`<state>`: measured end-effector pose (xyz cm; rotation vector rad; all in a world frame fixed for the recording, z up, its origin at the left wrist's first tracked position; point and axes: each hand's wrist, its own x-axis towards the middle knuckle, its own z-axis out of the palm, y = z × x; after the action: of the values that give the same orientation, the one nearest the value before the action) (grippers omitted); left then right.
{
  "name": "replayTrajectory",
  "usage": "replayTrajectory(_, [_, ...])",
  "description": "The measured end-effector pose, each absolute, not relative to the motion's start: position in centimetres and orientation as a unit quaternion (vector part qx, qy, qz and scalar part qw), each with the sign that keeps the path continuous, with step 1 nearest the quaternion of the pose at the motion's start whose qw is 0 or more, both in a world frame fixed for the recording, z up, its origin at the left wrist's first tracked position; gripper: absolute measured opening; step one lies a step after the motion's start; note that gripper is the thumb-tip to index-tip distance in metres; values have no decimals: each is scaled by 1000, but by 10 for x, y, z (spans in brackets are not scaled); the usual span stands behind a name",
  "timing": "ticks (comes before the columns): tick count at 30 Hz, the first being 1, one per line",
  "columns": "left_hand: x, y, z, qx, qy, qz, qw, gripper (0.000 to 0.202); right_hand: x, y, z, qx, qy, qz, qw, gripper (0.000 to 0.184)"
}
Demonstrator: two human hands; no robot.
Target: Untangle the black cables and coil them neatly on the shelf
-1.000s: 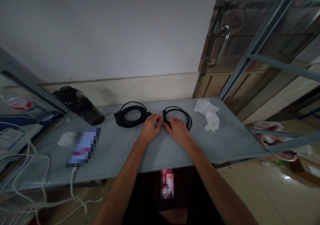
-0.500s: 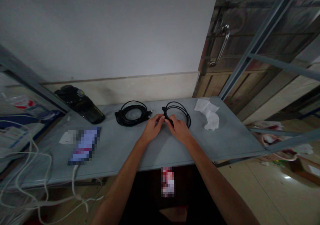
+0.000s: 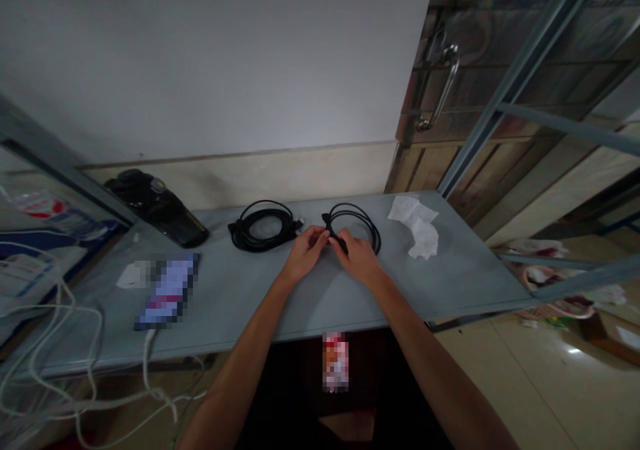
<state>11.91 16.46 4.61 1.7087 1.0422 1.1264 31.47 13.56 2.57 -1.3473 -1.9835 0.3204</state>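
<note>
Between my two hands lies a small coil of thin black cable [image 3: 369, 220], resting on the grey table [image 3: 325, 297]. My left hand [image 3: 306, 251] pinches at the coil's left side, close to its black connector [image 3: 326, 218]. Fingertips of my right hand [image 3: 356, 255] close on the same part of the cable and meet the left fingertips. Exactly what sits between the fingers is partly hidden. Just left of my left hand is a thicker coil of black cable [image 3: 263, 242] with plug ends showing.
Crumpled white paper [image 3: 424, 233] lies right of the coil. Toward the left are a black handheld device [image 3: 163, 207], a phone with a blurred screen [image 3: 170, 290] and loose white cables [image 3: 95, 343]. Metal posts [image 3: 483, 130] rise at the table's ends, with a wall behind.
Hardly anything differs. Both hands stay at the small coil with fingertips together, and the view shifts very slightly.
</note>
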Motion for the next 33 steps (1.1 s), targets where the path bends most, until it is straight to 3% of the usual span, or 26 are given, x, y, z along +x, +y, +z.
replayTrajectory(13, [121,166,49,655,405,472,429,45,316,132,30,-493,-788,101,356,29])
replayTrajectory(26, [120,163,58,441,374,570,584,38,318,133,31,-500,-760,101,404,42])
replayTrajectory(33, [119,164,62,407,383,585,587,47,318,134,29,-491,-762,117,406,36])
